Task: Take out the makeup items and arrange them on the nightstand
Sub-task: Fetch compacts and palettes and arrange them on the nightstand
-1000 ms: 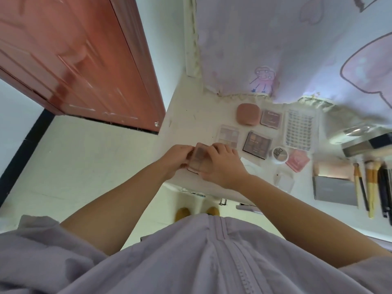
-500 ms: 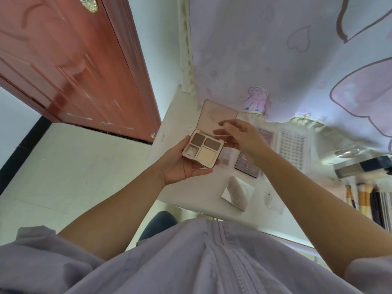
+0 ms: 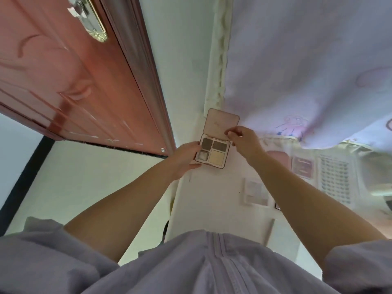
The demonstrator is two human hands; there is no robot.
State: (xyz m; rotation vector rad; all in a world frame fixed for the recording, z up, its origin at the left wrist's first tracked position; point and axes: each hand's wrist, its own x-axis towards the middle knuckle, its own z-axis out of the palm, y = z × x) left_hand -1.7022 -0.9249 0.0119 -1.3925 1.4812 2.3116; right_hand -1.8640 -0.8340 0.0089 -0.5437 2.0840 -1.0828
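Both hands (image 3: 214,149) gripping open palette (image 3: 214,152), above nightstand (image 3: 212,200) edge

We see a palette (image 3: 213,154) with a smooth, satiny pink plastic-looking case and four matt powder pans, one paler and faintly shimmery. The door (image 3: 70,81) is glossy reddish wood with a shiny brass-coloured metal plate (image 3: 93,20). The curtain (image 3: 307,66) is soft, matt lilac cloth. The bench (image 3: 212,198) looks smooth and white. Our shirt (image 3: 191,266) is matt lavender fabric.
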